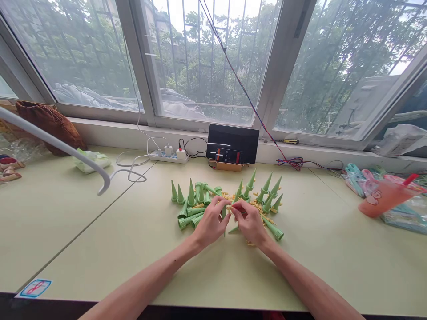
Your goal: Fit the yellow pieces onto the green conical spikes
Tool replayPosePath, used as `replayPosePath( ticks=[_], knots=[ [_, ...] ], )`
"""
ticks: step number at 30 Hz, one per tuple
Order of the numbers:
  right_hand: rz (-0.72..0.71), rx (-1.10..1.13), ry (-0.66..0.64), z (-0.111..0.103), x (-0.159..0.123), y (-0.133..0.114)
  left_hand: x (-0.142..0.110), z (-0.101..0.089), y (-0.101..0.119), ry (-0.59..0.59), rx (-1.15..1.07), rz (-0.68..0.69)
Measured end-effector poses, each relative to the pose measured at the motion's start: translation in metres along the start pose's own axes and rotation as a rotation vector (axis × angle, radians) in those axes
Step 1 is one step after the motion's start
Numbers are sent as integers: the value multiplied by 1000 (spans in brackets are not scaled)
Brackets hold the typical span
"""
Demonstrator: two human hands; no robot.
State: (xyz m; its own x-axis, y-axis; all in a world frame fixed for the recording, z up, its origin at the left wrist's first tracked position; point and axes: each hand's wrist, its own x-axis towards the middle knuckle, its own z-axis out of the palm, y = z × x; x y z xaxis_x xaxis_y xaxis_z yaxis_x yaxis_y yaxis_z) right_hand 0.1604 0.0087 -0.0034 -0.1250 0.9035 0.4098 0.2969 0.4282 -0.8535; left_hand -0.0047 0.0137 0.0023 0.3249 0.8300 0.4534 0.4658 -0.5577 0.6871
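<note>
Over the middle of the table, my left hand (213, 218) is closed on a green plastic cone spike (224, 215), its tip pointing down. My right hand (248, 222) pinches a small yellow plastic piece (229, 208) against the top of that spike; the fingers hide part of both. Left of my hands lie several loose green cone spikes (187, 222), with others standing point up. More spikes (267, 182) stand upright on the right, with yellow pieces at their collars. Loose yellow pieces (256, 206) are scattered behind and beside my right hand.
A dark tablet (232, 140) leans at the back near a power strip (168, 156). On the left are a white curved bar (66, 138), a tissue pack (90, 160) and a brown pouch (50, 126). An orange cup (383, 195) tilts on the right beside plastic bags (405, 220).
</note>
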Motion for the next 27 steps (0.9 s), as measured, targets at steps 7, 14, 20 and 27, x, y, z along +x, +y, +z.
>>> replayPosePath(
  ticks=[7,14,20,27],
  knots=[
    [42,52,-19,0,1,0,0,0,1,-7,12,-6],
    [80,121,-30,0,1,-1,0,1,1,-18,17,1],
    [109,156,-40,0,2,2,0,1,0,-9,33,25],
    [91,95,-2,2,0,-2,0,0,1,-13,18,-7]
  ],
)
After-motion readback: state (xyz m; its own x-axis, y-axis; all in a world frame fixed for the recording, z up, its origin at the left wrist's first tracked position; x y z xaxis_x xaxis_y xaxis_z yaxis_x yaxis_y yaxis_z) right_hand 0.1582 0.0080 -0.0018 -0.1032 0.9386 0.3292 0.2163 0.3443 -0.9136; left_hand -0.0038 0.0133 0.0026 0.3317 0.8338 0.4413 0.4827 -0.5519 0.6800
